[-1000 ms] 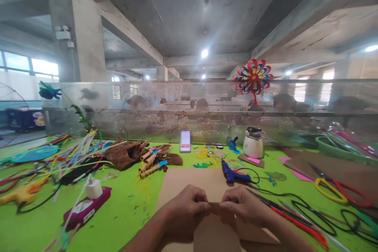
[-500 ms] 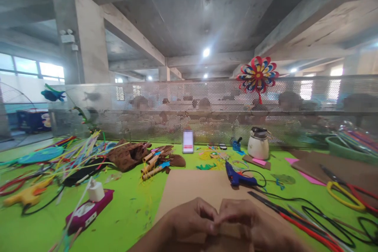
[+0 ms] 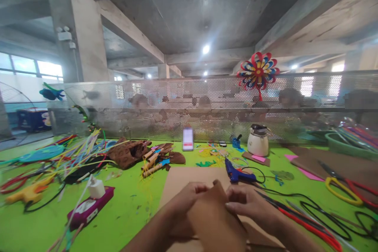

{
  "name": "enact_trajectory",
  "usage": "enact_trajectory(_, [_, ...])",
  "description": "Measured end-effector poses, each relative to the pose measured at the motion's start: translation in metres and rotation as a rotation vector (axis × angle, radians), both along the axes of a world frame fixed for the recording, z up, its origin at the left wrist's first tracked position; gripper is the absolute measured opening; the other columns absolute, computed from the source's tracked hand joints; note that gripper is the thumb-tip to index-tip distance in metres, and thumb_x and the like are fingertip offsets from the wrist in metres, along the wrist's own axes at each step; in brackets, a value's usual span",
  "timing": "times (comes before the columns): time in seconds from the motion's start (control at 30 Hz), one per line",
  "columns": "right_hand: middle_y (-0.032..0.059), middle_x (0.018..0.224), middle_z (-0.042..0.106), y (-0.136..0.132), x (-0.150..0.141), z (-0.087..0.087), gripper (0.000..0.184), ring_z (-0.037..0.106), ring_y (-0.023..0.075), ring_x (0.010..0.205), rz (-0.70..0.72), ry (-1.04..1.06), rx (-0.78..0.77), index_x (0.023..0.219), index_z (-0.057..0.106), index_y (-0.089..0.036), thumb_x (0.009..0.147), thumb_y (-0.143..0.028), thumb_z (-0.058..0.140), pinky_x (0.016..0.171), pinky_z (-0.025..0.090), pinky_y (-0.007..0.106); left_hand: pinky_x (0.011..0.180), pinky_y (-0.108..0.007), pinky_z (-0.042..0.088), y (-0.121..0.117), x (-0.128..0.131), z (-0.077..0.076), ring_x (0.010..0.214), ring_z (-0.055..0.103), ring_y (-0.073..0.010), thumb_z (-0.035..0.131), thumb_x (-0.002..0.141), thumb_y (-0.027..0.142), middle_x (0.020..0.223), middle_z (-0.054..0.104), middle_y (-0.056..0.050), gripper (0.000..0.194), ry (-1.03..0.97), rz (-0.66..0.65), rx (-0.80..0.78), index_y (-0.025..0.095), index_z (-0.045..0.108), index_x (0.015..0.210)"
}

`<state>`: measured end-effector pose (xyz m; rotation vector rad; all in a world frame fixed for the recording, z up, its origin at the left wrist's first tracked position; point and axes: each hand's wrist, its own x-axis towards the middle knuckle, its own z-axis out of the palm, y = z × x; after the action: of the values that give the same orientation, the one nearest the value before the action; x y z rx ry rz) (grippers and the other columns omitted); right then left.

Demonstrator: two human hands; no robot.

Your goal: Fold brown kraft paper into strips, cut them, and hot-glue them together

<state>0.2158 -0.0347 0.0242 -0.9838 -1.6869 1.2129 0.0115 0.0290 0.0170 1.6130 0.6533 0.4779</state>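
A brown sheet of paper (image 3: 217,220), curled at its top edge, stands tilted between my two hands. My left hand (image 3: 189,202) grips it from the left, with some fingers hidden behind the sheet. On the other side my right hand (image 3: 246,204) pinches its right edge between thumb and bent fingers. Beneath them a light tan board (image 3: 180,177) lies flat on the green table. Just beyond my right hand rests a blue glue gun (image 3: 240,174) with a black cord.
Scissors with yellow and red handles (image 3: 344,191) lie at right, near a black cable. A purple power strip (image 3: 91,206) and a yellow glue gun (image 3: 31,191) are at left. Behind stand a phone (image 3: 188,139), a white jar (image 3: 258,141) and a perforated metal screen (image 3: 165,94).
My hands were close together at the fingertips, low over the board. Now they are farther apart and slightly higher, and the brown paper has come up between them.
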Motion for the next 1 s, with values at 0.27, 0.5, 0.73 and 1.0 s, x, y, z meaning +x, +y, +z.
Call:
enact_trajectory(0.27, [-0.0003,0.070,0.062,0.008,-0.004,-0.038,0.014,0.052,0.0136,0.064,-0.198,-0.406,0.028,0.082,0.064,-0.017,0.073,-0.025,0.056,0.055,0.035,0.021,0.068,-0.026,0.039,-0.017,-0.010,0.003,0.077,0.049,-0.0179,0.058,0.073,0.037,0.082,0.058,-0.006,0.025,0.207,0.116,0.394,0.016,0.065,0.085])
enact_trajectory(0.5, [0.0028,0.077,0.063,0.005,-0.022,-0.035,0.014,0.055,0.0158,0.072,-0.306,-0.518,0.119,0.081,0.063,-0.016,0.077,-0.023,0.052,0.060,0.037,0.023,0.065,-0.025,0.036,-0.001,0.001,-0.008,0.075,0.050,-0.0161,0.056,0.072,0.028,0.078,0.061,-0.001,0.022,0.470,0.085,0.600,0.014,0.068,0.083])
enact_trajectory(0.73, [0.0034,0.083,0.059,0.034,-0.017,-0.058,0.007,0.054,0.0155,0.080,-0.257,-0.694,0.397,0.073,0.062,-0.016,0.078,-0.018,0.057,0.070,0.038,0.024,0.073,-0.025,0.038,0.011,0.002,-0.029,0.084,0.050,-0.0161,0.058,0.077,0.026,0.087,0.058,-0.002,0.011,0.449,0.096,0.896,0.018,0.064,0.083])
enact_trajectory(1.0, [0.0044,0.087,0.056,0.027,-0.015,-0.057,0.014,0.052,0.0155,0.081,-0.214,-0.812,0.524,0.079,0.059,-0.016,0.088,-0.018,0.048,0.070,0.037,0.025,0.074,-0.024,0.038,0.009,0.003,-0.030,0.086,0.049,-0.0157,0.054,0.082,0.020,0.089,0.055,-0.003,0.005,0.431,0.032,1.037,0.017,0.058,0.081])
